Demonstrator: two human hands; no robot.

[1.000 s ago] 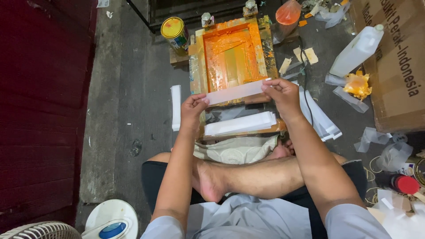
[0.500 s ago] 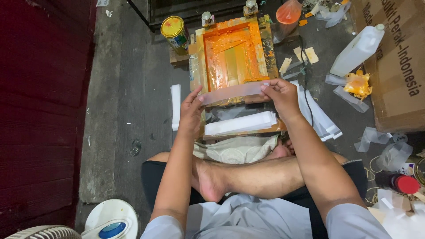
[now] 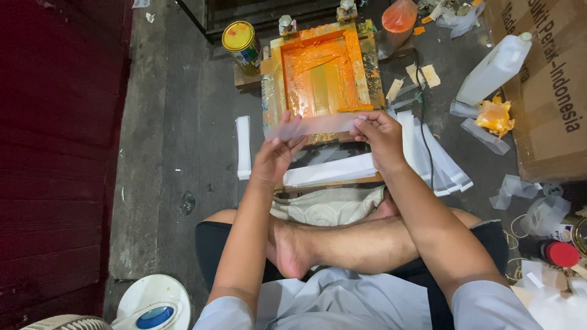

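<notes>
Single head-worn view, looking steeply down, close over lap and concrete floor (image 3: pixel 177 140)

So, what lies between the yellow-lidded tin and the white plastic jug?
In the head view, the orange-inked screen frame lies between the tin and the jug, with paper scraps beside it.

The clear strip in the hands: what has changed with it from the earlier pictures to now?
Both hands have drawn the clear strip a little toward the person, off the near edge of the orange-inked screen frame. The left hand and right hand keep their grip on its ends. The frame, paint can and white jug stayed put.
</notes>
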